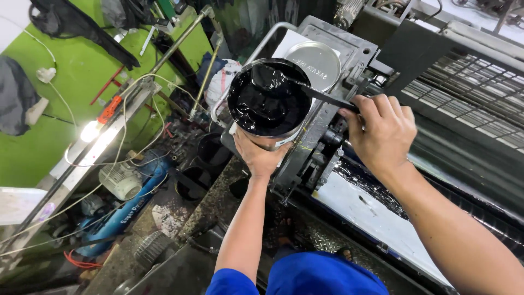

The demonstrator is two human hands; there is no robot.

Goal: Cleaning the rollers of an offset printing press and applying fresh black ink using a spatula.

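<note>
Both arms are bare from the short sleeves down, with no gloves, watch, bracelet or rings showing on either of the hands. The left hand (259, 158) and right hand (382, 131) are uncovered. The shirt (322, 276) is a vivid royal blue, plain, with no pattern visible. Its left sleeve (232, 283) ends above the elbow in a neat hemmed edge. The fabric looks smooth and slightly creased across the chest. The right sleeve lies outside the view, so only bare forearm shows there.
</note>
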